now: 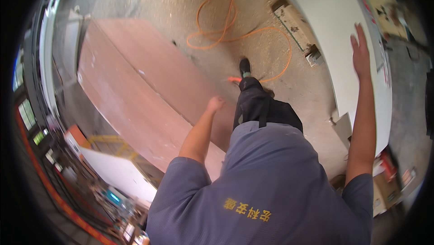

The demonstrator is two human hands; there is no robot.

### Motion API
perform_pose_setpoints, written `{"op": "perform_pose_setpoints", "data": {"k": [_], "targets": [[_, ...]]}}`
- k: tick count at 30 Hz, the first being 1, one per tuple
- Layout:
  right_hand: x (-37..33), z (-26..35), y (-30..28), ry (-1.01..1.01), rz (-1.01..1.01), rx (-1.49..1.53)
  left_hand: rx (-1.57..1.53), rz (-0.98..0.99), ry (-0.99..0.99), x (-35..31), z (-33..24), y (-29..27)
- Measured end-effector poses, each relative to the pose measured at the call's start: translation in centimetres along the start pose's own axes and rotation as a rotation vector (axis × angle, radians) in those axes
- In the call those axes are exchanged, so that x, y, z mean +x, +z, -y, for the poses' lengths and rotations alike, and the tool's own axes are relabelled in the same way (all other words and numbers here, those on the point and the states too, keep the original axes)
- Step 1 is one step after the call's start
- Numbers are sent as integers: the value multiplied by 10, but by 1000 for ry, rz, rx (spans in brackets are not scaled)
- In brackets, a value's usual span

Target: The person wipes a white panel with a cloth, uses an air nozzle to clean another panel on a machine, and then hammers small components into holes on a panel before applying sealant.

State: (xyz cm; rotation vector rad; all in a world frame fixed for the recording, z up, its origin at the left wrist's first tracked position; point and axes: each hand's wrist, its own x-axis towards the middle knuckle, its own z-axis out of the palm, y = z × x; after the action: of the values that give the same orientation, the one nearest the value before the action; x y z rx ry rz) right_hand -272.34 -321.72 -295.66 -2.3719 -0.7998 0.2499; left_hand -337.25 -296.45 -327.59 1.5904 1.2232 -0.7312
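- The left hand [216,104] is curled into a loose fist; nothing is seen held in it, though its outline is slightly blurred.
- The right hand [360,57] is released, with its fingers extended. It is seen over the long white panel [325,14]; whether the surface is touched cannot be told.
- Two reddish-brown wood panels [131,96] are laid ahead of and to the left of the left hand, meeting along a long dark seam. No grip on them is seen.
- The step in hand is judged to be a stride through the gap between the two hands' sides. For it to be done well, each foot should be set clear of the orange hose [226,37], which is looped ahead of the hands and runs close by the dark shoe [244,65]; a toe could be caught in a loop.
- Short, flat steps would be advised, since pale debris is scattered over the concrete floor [181,1] ahead of the left hand.
- Both forearms should be kept away from the panel edges, where skin could be scraped.
- A cardboard box [385,191] is placed well behind the right hand, partly hidden by the sleeve; its contents cannot be made out.
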Motion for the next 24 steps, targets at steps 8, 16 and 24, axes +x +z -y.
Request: {"op": "perform_pose_setpoints", "data": {"k": [8, 16, 24], "targets": [[78, -180, 113, -56, 199, -658, -844, -28, -108, -28, -9, 83], [70, -145, 117, -94, 284, -509, -1044, -153, -177, -67, -10, 193], [-102, -62, 54, -349, 349, -46, -889, -464, 58, -17, -31, 323]]}}
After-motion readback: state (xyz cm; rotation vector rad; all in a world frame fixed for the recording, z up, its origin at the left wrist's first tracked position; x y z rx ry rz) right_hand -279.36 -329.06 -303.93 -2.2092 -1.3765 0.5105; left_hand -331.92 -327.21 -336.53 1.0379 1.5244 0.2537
